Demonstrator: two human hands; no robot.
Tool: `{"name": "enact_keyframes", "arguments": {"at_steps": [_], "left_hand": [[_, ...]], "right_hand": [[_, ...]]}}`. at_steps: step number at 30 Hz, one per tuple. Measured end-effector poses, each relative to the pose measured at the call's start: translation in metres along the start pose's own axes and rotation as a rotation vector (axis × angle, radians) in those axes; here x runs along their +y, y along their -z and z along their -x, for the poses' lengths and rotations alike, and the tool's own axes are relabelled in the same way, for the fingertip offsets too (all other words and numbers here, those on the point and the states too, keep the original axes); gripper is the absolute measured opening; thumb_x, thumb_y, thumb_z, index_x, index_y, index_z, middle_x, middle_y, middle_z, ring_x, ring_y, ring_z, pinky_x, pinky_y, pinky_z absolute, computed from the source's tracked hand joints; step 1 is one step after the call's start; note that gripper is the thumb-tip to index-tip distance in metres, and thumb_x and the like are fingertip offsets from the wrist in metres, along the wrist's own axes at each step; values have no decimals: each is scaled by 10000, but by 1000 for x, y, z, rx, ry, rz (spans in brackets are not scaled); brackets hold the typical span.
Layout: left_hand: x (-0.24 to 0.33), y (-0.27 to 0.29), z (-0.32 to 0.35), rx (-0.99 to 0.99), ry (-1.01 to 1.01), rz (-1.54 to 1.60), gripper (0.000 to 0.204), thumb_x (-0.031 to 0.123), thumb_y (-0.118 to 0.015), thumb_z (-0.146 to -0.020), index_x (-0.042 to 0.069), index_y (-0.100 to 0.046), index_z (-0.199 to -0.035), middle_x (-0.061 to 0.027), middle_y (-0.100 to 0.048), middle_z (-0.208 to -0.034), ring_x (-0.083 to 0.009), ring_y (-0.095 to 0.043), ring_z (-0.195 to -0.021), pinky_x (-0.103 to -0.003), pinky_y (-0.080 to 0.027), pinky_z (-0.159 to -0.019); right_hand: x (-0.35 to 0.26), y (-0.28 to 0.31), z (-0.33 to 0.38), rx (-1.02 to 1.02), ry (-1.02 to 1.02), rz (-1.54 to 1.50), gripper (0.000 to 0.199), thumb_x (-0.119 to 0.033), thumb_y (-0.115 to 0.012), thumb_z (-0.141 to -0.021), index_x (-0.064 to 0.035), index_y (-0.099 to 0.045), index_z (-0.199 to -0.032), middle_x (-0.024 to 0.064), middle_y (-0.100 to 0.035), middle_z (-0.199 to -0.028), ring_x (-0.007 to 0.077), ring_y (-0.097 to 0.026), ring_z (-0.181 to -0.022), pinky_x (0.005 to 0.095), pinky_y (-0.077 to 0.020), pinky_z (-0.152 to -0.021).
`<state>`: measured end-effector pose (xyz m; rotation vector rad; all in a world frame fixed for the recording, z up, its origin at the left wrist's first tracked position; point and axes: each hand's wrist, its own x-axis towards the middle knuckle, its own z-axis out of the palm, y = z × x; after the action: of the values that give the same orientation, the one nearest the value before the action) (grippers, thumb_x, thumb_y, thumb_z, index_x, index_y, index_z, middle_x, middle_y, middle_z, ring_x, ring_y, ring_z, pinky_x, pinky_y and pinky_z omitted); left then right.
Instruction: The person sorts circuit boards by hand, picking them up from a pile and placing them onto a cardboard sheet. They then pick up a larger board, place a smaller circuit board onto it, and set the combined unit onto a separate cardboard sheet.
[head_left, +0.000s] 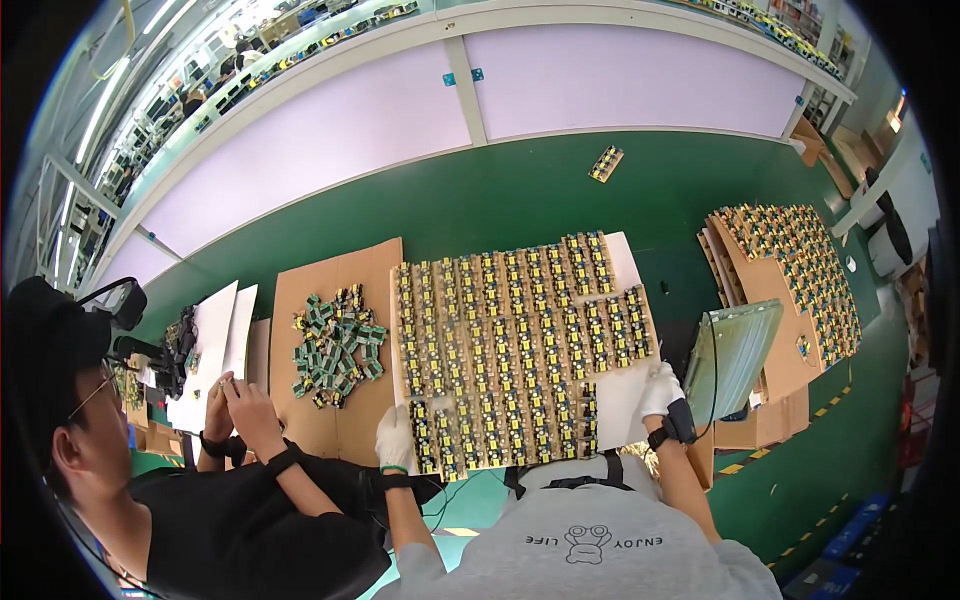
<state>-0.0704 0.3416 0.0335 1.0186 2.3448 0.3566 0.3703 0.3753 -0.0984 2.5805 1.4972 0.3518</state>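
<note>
Left hand (pixel 394 438): fingers closed on near left edge of white board (pixel 622 412) | right hand (pixel 660 391): fingers closed on right edge | white board: between hands, bearing circuit boards (pixel 490 340)

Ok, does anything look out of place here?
Yes: one small circuit-board panel lies alone on the green floor, apart from the neat rows of boards; it looks stray, possibly dropped.

White sheet (pixel 622 425) apparently in gloved fingers (pixel 660 386)
</note>
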Motion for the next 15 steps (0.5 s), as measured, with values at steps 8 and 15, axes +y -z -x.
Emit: {"name": "enact_keyframes", "arguments": {"at_steps": [8,15], "left_hand": [[-25,-24,-11,52,40,-35,417,359,-368,-932,-15,-551,-912,-280,-569,-954,-464,-520,-946,-479,-415,-802],[-31,-31,-5,93,-73,-1,396,334,-386,-932,-23,-551,-893,-284,-568,-918,-468,-523,-920,-488,-415,-783]], "right_hand": [[-23,68,-15,315,171,8,135,-179,-478,-864,-53,-513,-899,55,-545,-707,223,-544,-516,369,-441,-470],[-43,151,54,-629,65,-692,463,-357,-696,-744,53,-603,-938,190,-642,-771,313,-636,-720,402,-494,-661]]}}
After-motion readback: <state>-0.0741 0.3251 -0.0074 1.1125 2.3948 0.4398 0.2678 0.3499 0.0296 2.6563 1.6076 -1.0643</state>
